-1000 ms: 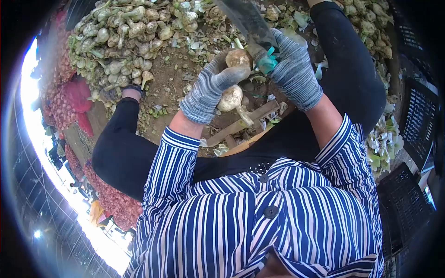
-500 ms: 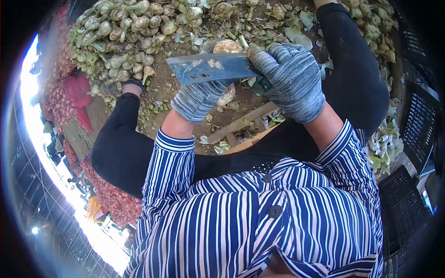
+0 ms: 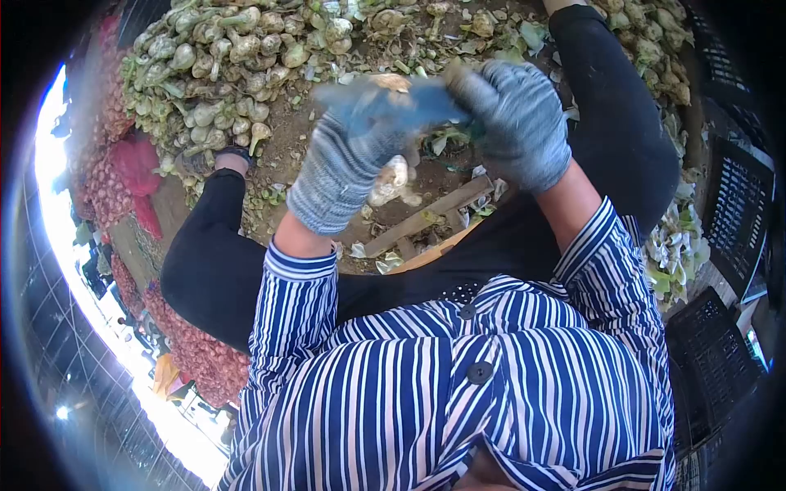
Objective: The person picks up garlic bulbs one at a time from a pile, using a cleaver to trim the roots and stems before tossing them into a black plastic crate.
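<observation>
My left hand point(image 3: 344, 168), in a grey knit glove, grips pale onion bulbs point(image 3: 389, 182) over the dirt; a second bulb point(image 3: 391, 82) shows above the fingers. My right hand point(image 3: 520, 123), gloved the same, holds a broad cleaver point(image 3: 385, 105) whose blade lies sideways across the left hand, blurred by motion. A wooden board point(image 3: 426, 217) lies on the ground below both hands.
A heap of untrimmed onions point(image 3: 221, 61) with green stalks lies at the upper left, and trimmed leaves point(image 3: 675, 254) pile at the right. Red mesh sacks of onions point(image 3: 123, 180) stand left. Black plastic crates point(image 3: 741, 213) sit at the right edge.
The cleaver swung from pointing up and away to lying sideways across my left hand, and is now blurred in motion. My left hand lifted slightly with the bulbs.
</observation>
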A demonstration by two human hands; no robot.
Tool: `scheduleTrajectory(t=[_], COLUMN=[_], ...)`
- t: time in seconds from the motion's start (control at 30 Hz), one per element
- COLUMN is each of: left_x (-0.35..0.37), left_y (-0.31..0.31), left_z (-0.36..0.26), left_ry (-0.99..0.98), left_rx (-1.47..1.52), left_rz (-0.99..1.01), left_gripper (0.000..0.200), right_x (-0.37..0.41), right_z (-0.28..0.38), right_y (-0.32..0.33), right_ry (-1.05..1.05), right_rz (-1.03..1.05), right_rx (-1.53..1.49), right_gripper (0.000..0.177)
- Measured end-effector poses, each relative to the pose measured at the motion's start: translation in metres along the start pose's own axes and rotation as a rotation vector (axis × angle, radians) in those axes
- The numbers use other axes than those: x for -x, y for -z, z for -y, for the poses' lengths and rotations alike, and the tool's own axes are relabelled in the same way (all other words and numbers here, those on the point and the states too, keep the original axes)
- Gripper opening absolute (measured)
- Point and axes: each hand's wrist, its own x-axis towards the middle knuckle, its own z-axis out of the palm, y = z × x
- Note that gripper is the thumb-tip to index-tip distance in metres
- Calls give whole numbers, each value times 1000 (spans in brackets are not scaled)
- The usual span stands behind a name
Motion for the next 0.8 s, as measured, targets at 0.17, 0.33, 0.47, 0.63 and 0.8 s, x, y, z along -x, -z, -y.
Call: scheduleTrajectory(t=[0.17, 0.33, 0.47, 0.63, 0.8], left_x=[-3, -3, -20, -63, -132], left_y=[10, 12, 4, 5, 3], left_z=[-30, 39, 48, 44, -14], left_ry=[146, 356, 377, 614, 509], left_rx=[565, 1001, 1369, 1310, 1280], left_rz=[-230, -246, -285, -552, -397], left_gripper=[39, 45, 41, 39, 36], right_x=[-6, 6, 10, 6, 9], right_z=[-16, -18, -34, -33, -39], right_y=[-2, -37, -35, -33, -35], right_ry=[-192, -706, -1175, -1339, -1304], right_rz=[-72, -296, -336, -274, -374], right_rx=[24, -671, -1304, -1407, -1448], right_gripper=[23, 22, 20, 21, 26])
